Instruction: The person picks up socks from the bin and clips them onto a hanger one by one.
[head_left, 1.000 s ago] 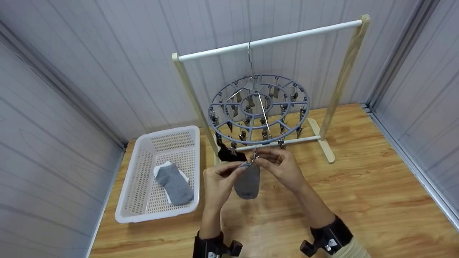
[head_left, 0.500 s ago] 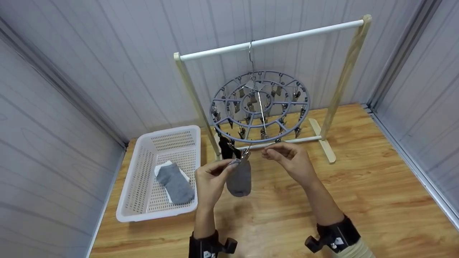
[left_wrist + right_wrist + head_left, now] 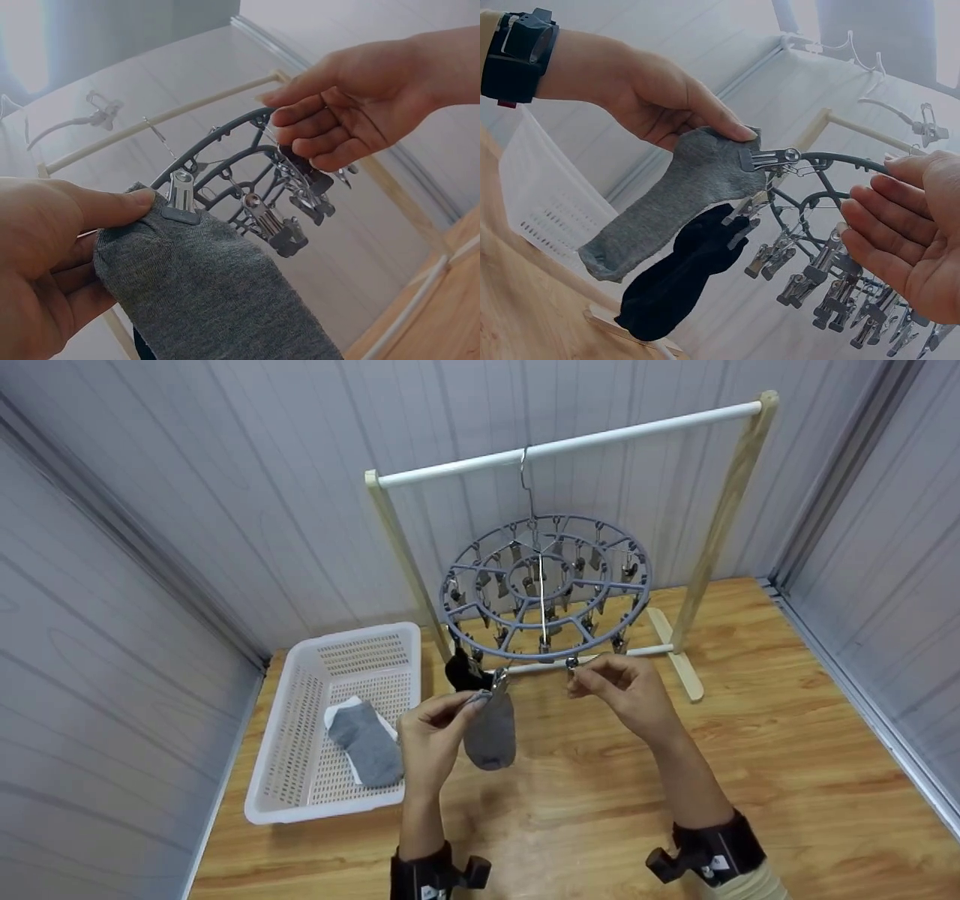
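Observation:
My left hand [image 3: 431, 742] pinches the top edge of a grey sock [image 3: 491, 739] between thumb and fingers. A metal clip [image 3: 181, 193] of the round sock hanger [image 3: 632, 586] bites the sock beside my thumb. The rest of the sock hangs down. My right hand [image 3: 634, 697] is at the hanger's front rim, to the right of the sock, with its fingertips close to another clip [image 3: 572, 663]. In the right wrist view its thumb and loosely bent fingers stand apart. A black sock [image 3: 679, 274] hangs from clips just behind the grey one.
A white basket [image 3: 259, 802] on the left holds a grey sock [image 3: 367, 744] lying over something white. The hanger hooks onto the white bar [image 3: 637, 433] of a wooden-legged rack. Several bare clips [image 3: 840, 300] dangle from its rings. Panelled walls [image 3: 150, 585] enclose the wooden floor [image 3: 570, 810].
My right hand has let go of the clip at the grey sock and moved right. My left hand has shifted left with the sock, and the hanger has turned and swayed.

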The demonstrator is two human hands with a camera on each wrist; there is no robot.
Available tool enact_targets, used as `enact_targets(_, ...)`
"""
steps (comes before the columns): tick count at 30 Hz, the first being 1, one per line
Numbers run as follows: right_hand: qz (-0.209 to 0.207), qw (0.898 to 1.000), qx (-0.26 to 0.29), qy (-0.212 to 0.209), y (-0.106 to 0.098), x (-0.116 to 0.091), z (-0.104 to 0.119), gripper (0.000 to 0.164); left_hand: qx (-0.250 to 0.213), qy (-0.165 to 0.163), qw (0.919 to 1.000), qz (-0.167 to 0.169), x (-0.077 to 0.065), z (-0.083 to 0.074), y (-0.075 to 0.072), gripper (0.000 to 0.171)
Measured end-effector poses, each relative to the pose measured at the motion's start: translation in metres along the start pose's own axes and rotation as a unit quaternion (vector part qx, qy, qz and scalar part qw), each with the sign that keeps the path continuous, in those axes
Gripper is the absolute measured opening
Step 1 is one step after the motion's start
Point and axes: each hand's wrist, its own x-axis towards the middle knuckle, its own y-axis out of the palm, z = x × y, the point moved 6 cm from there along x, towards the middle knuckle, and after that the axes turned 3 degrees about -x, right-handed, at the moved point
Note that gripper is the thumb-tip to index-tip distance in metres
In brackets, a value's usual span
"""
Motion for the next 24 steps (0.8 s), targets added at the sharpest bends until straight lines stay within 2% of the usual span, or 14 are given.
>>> enact_targets(7, -0.047, 0.999, -0.020, -0.009, -0.007, 0.000, 0.007, 0.013, -0.012, -0.002, 0.9999, -0.007, 0.001, 0.000, -0.002, 0.011)
enact_targets(12, -0.076, 0.994, -0.078, -0.013, -0.004, 0.001, 0.022, 0.013, -0.014, -0.009, 0.9998, -0.006, 0.001, 0.000, -0.002, 0.011)
enact_targets(17, -0.078, 0.990, -0.120, -0.003, 0.000, 0.000, 0.029, 0.015, 0.004, -0.011, 0.9999, -0.004, 0.000, -0.001, -0.003, 0.011)
enact_targets(24, -0.069, 0.989, -0.134, 0.007, 0.006, 0.000, 0.025, 0.019, 0.002, -0.021, 0.9998, -0.003, 0.000, 0.000, -0.003, 0.012)
